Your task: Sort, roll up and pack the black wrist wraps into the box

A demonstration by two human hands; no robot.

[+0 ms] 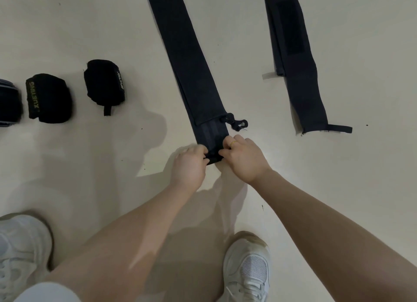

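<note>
A long black wrist wrap is laid flat on the pale floor, running from the top edge of the view down to the hands. Its near end is pinched by both hands: the left hand grips it from the left with curled fingers, and the right hand, on which a gold ring is worn, grips it from the right. A small roll of the fabric is seen between the fingertips. A thumb loop lies just beside the wrap's right edge.

A second unrolled wrap, marked XUEYING, is spread well apart to the right. To the left, two rolled wraps are set side by side, with a third roll cut off by the left edge. No box is in view. White sneakers are seen at the bottom.
</note>
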